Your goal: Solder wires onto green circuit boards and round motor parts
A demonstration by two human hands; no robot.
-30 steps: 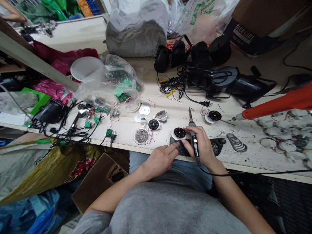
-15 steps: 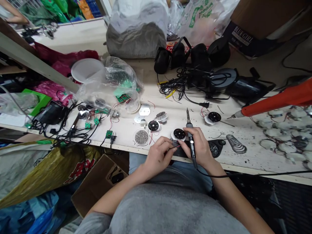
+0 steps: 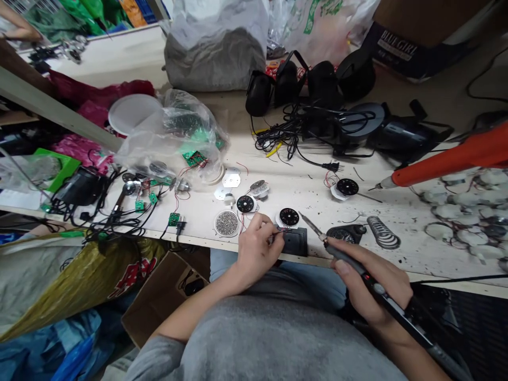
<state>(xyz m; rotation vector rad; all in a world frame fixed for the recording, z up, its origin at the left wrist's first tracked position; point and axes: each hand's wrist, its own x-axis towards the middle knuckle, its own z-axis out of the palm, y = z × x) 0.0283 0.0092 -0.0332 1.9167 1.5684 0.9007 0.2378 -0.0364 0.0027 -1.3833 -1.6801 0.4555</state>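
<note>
My left hand (image 3: 256, 254) pinches a thin wire (image 3: 283, 230) between its fingertips, just above a small black square block (image 3: 296, 242) at the table's front edge. A black dial disc on a white backing (image 3: 289, 217) lies just beyond the block. My right hand (image 3: 369, 280) grips a dark soldering iron (image 3: 345, 257) like a pen. Its bare metal tip (image 3: 311, 226) points up and left, close to the block and not touching it. A round gauge-like black part (image 3: 341, 235) sits to the right of the tip, partly hidden by the iron.
A round dish of small metal pieces (image 3: 226, 223) and more dial discs lie left of the hands. A metal coil (image 3: 383, 233), an orange tool (image 3: 448, 161), a heap of white wired parts (image 3: 464, 211), black cables (image 3: 278, 140) and a plastic bag (image 3: 170, 140) surround the work.
My right hand has swung down and to the right, bringing the soldering iron from upright to nearly level. The black block is now uncovered. My left hand has shifted only slightly.
</note>
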